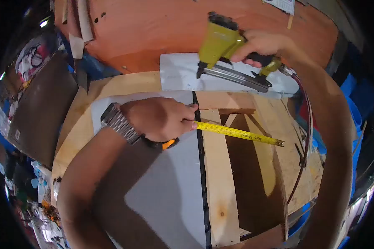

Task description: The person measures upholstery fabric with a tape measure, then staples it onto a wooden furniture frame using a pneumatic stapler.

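Observation:
My left hand (164,117), with a metal watch at the wrist, is closed around a tape measure (239,133). Its yellow blade sticks out to the right past a black-edged grey-white sheet (170,182) and over a wooden frame (221,195). Most of the black and orange case is hidden under the palm. Up at the right, my right hand (264,45) grips the handle of a yellow-green pneumatic staple gun (220,43), held above a white roll of material. A dark red air hose (309,120) runs down from the gun's handle end.
Behind the worktable (129,83) rises an orange-brown panel (153,33). The white roll (176,72) lies along the table's back. A brown board (43,108) leans at the left, near assorted clutter. Scissors (300,155) lie at the right, with blue containers (353,112) beyond.

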Tool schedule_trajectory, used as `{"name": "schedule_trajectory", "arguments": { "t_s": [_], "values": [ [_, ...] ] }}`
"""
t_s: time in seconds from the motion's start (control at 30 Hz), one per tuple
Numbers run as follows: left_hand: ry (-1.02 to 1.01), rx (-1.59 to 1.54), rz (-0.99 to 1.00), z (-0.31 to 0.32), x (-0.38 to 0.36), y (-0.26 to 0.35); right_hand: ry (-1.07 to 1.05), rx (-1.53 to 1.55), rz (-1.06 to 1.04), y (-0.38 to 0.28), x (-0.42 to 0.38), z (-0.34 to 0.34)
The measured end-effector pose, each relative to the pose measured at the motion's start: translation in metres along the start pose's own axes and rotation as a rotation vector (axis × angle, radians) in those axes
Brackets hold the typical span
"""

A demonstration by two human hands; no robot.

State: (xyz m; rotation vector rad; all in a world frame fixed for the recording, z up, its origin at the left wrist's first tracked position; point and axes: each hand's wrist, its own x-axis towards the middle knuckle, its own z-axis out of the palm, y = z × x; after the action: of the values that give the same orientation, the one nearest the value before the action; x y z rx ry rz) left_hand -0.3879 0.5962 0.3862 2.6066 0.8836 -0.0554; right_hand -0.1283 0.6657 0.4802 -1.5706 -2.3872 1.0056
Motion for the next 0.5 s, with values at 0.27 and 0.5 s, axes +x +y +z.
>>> {"name": "schedule_trajectory", "arguments": {
  "t_s": [0.27, 0.5],
  "values": [
    [-0.051, -0.005, -0.018, -0.003, 0.001, 0.006, -0.077, -0.001, 0.031, -0.001, 0.022, 0.025],
    [-0.058, 0.010, -0.017, -0.005, 0.001, 0.003, -0.070, 0.005, 0.033, 0.002, 0.025, 0.026]
  ]
}}
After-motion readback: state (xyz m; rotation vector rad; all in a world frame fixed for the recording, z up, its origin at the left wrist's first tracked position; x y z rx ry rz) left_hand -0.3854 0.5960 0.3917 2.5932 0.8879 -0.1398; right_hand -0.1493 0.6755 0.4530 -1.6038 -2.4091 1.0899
